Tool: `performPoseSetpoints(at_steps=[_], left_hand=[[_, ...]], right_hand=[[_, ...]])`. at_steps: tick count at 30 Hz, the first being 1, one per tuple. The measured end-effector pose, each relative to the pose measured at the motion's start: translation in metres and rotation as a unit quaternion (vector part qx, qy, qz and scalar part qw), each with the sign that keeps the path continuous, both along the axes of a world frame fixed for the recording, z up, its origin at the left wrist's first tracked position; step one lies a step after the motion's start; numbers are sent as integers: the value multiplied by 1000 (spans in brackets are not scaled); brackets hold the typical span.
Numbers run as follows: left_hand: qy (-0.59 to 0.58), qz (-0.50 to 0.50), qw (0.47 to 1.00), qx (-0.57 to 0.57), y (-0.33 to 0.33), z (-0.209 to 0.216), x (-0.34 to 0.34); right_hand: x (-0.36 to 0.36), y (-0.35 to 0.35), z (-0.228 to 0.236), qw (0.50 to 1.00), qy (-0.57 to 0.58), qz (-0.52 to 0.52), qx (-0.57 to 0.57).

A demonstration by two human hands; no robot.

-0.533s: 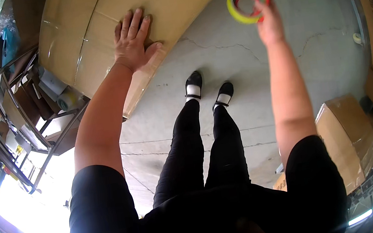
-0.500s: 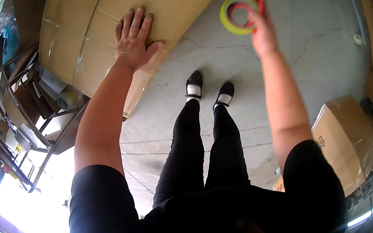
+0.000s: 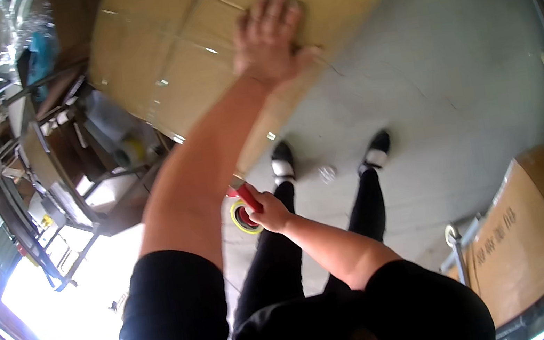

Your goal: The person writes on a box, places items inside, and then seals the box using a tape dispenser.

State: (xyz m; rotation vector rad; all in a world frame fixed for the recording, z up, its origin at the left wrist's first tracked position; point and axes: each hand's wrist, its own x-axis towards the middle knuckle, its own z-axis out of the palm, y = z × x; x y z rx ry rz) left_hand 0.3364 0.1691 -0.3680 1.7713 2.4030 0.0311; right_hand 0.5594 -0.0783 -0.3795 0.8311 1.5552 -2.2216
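My left hand (image 3: 270, 40) lies flat on a large brown cardboard box (image 3: 161, 39), fingers spread, near the box's right edge. Low by my left forearm, my right hand (image 3: 271, 214) grips the red handle of a tape dispenser (image 3: 247, 197). A yellow-rimmed roll of tape (image 3: 237, 223) sits on the dispenser, partly hidden by the fingers. The dispenser's head is close to the box's near corner; whether it touches the cardboard I cannot tell.
A metal rack (image 3: 39, 162) with cardboard pieces and plastic wrap stands on the left. At the lower right is another cardboard box (image 3: 512, 225), beside a caster and metal bar (image 3: 456, 248). A small clear scrap (image 3: 327, 174) lies on the grey floor between my feet.
My right hand has brought the tape dispenser down and left, from over the floor to the box's near corner. The view has shifted; my left hand still presses on the box.
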Motion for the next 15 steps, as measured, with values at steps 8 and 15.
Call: performPoseSetpoints(at_steps=[8, 15], left_hand=[[-59, -22, 998, -23, -11, 25, 1], [-96, 223, 970, 7, -182, 56, 22]], right_hand=[[-90, 3, -19, 919, -45, -100, -379], [147, 44, -77, 871, -357, -23, -336]])
